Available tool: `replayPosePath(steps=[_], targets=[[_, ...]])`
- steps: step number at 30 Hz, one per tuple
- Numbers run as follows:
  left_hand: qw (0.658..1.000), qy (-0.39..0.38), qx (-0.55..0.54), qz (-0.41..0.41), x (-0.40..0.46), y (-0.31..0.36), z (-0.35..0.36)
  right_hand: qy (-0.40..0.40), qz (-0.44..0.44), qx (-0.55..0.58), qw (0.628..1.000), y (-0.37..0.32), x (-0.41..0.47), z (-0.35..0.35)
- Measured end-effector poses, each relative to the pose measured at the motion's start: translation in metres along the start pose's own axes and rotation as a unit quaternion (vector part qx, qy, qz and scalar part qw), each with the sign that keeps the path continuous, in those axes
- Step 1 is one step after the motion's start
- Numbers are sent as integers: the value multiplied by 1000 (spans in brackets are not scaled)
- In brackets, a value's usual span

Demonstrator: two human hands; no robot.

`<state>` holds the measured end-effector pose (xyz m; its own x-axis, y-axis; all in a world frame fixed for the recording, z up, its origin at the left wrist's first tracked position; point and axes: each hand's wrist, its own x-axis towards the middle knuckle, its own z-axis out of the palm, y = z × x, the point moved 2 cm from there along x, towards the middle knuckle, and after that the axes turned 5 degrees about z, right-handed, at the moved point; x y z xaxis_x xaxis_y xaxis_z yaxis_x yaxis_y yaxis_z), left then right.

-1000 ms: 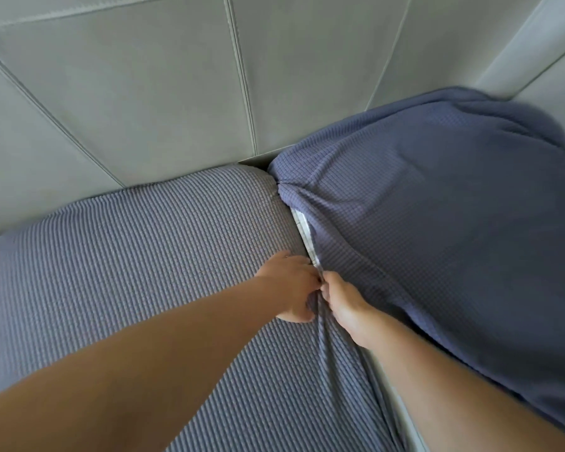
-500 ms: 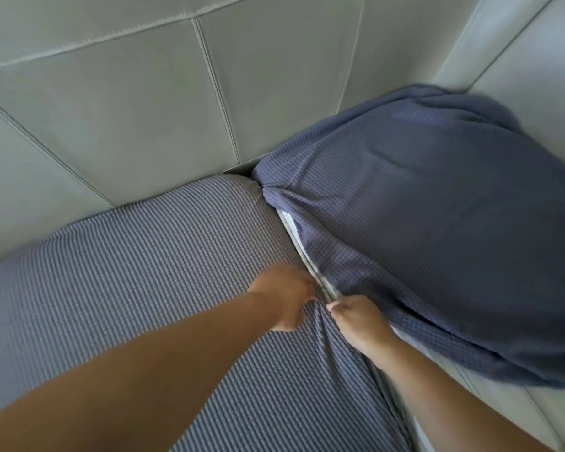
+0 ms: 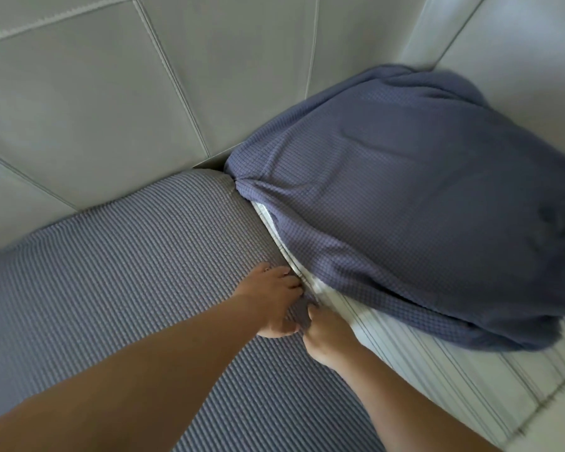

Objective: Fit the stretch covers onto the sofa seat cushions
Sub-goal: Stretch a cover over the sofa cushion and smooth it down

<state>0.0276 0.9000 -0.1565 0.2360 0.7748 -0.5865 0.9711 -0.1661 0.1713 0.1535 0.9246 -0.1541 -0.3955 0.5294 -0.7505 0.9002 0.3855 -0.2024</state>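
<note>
Left grey-blue waffle-knit stretch cover point(image 3: 118, 288) fitted taut, both hands point(image 3: 302, 316) pinching its edge at the gap; right darker blue waffle-knit cover point(image 3: 405, 203) half on, striped white cushion point(image 3: 437, 363) bare.

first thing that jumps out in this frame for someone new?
The two hands meeting at centre: the left hand and right hand both pinch a bunched fold of the stretched grey cover at the seam between the cushions. To the right, the darker blue cover lies loose and rumpled over the second cushion, leaving its striped white cushion bare along the near edge. Behind both stands the pale sofa back.
</note>
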Motion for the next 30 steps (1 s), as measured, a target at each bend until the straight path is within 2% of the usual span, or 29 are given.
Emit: replayPosePath(steps=[5, 7, 10, 12, 15, 20, 24, 28, 30], targets=[[999, 1, 25, -28, 19, 11, -6, -60, -4, 20, 998, 0, 15, -3], [999, 10, 25, -23, 18, 14, -4, -12, -25, 34, 999, 4, -1, -5], [999, 14, 26, -17, 11, 15, -1, 114, -26, 64, 991, 15, -34, -1], [999, 32, 24, -2, 10, 19, -2, 132, -31, 70, 988, 17, -49, 5], [999, 44, 16, 10, 11, 24, -7, 96, -21, 69, 993, 17, -58, 7], [1000, 16, 21, -2, 13, 27, 1, 41, 15, -21, 999, 24, -49, 21], [998, -21, 31, -55, 29, 39, 7, 0, 3, 6, 1000, 30, -39, 29], [997, -11, 24, -77, 27, 49, 9, -37, 6, 41, 998, 36, -45, 27], [997, 8, 34, -65, 18, 49, 5, 1, 7, 53, 999, 39, -56, 22]])
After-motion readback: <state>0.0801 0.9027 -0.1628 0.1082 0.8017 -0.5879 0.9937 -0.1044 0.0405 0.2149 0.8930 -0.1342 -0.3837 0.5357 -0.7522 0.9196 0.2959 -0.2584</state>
